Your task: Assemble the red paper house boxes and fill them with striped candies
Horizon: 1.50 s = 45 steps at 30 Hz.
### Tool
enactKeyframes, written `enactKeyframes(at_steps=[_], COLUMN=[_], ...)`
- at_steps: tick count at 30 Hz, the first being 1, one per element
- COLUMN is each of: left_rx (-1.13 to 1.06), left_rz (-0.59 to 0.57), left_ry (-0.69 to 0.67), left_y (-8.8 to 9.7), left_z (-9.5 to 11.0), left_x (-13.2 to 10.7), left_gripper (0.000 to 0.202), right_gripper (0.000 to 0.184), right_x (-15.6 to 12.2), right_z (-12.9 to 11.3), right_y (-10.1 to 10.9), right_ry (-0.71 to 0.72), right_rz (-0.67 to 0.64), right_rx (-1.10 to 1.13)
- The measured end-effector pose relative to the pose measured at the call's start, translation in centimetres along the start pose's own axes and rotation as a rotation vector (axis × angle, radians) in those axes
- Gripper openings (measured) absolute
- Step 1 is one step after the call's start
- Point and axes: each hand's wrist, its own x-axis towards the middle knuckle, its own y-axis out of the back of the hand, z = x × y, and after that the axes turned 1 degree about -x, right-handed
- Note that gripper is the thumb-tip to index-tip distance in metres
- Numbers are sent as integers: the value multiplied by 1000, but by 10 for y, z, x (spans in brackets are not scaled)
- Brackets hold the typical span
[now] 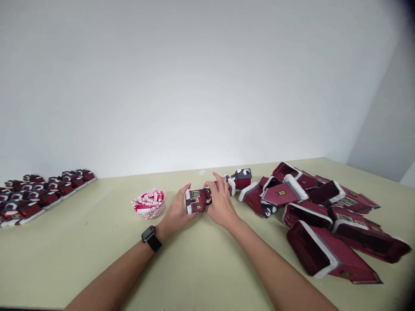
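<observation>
A small dark-red model house lies on its side at the middle of the table, its white snowy base to the left and its dark roof to the right. Around the base end, my left hand is closed, fingers on the far side and thumb on the near side. At the roof end, my right hand pinches with thumb and forefinger, while its other fingers stretch out and away. The right hand partly hides the roof. Just beyond that hand is another dark-red house with a snow-patched roof.
Left of my left hand stands a bowl-shaped bundle of red-and-white striped ties. A heap of tumbled, hollow-bottomed model houses covers the table's right side. Similar houses stand upright in rows at far left. A pale wall rises behind the table.
</observation>
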Motion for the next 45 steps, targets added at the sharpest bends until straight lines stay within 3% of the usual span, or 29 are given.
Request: enactKeyframes(at_steps=[3,9,13,18,24,30,36,45], left_rx=[0,2,2,5,-6,-9,-8,-19], left_rz=[1,-6,-16,-14,-11,-9,-19,-17], left_ry=[-4,17,26,11,20,27,45,45], left_y=[0,1,3,3,1,0,1,1], left_z=[1,2,3,3,1,0,0,0], left_x=[0,0,0,0,1,1,0,0], left_gripper=[94,94,94,93,94,95,95,96], right_gripper=[67,61,65,71,67,76,69,72], right_x=[1,-2,-1,0,-2,-1,-1,-3], right_z=[-1,-2,-3,-4,-5,-6,-9,-7], right_y=[2,1,2,3,3,4,7,3], right_ry=[10,-65,-47,-49,-79,-75,-95,-111], right_rz=[113,-207,-127,-126,-259,-195,-326,-314], right_rx=[2,-55,-65,-76,-115,-130,-135,-117])
